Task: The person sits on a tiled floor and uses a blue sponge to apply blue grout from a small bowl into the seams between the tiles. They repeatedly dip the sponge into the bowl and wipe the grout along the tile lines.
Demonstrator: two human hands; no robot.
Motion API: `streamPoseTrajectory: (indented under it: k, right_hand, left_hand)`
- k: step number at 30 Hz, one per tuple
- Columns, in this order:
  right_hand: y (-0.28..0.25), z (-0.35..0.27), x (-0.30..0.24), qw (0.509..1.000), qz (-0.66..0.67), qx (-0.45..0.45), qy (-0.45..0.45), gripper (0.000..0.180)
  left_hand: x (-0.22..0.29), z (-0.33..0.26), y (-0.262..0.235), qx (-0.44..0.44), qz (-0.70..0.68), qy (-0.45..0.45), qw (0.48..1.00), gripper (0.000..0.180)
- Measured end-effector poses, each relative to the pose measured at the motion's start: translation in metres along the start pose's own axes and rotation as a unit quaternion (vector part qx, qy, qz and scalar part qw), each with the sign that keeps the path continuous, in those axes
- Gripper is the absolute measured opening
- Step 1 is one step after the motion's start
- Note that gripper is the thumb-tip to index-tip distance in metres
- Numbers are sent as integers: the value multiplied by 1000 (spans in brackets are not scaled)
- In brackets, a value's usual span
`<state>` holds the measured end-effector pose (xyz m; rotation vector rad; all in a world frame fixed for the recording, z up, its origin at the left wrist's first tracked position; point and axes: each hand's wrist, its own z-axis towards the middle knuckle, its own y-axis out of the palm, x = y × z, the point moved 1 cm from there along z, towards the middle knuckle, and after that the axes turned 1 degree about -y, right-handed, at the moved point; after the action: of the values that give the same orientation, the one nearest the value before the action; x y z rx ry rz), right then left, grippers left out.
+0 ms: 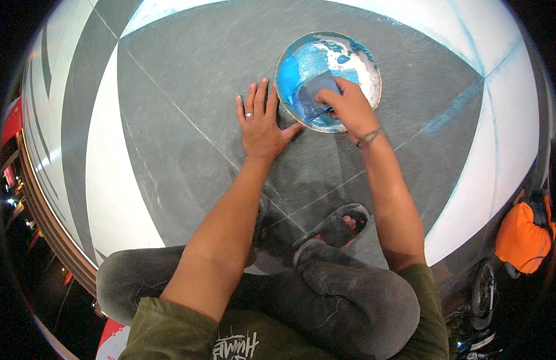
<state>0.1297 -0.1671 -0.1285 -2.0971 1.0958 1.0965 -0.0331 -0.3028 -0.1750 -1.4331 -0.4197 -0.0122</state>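
A shallow round dish [369,67], smeared with blue and white paint, rests on the dark grey floor. Closed around a flat, squarish blue-stained sponge [313,101], my right hand [352,109] holds it tilted over the dish. The sponge's lower edge meets the blue paint at the near left of the dish; its far side is partly covered by my fingers. My left hand [263,131] lies flat on the floor just left of the dish, fingers spread. Its thumb reaches close to the rim; whether it touches, I cannot tell.
White curved bands [122,180] bound the grey floor area, with blue smears [455,111] on the right. My sandaled foot [344,223] stands below the dish, between my arms. An orange cover or garment [523,239] and a wheel [484,288] appear at the far right.
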Motion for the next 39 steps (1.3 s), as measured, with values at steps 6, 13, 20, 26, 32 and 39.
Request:
streamPoseTrajectory:
  k: [6,13,20,26,32,39]
  right_hand:
    - [-35,-39,-12,981,190,-1,37,24]
    - [-99,-106,-2,953,283,100,-44,32]
    - [-194,-162,72,930,-78,330,-145,34]
    - [-191,-156,97,803,-468,278,-242,55]
    - [-174,-140,113,794,-516,255,-196,57]
    - [-191,-143,94,853,-440,244,-139,40]
  left_hand:
    - [-1,-1,2,0,-1,4,1000,110]
    - [-8,-5,5,17,-16,43,999,105]
    - [-23,-8,10,64,-112,2,992,15]
    - [-12,-4,14,80,-115,-6,990,11]
    - [-19,-5,18,86,-103,17,991,32]
    - [-15,-5,11,72,-1,-20,997,41]
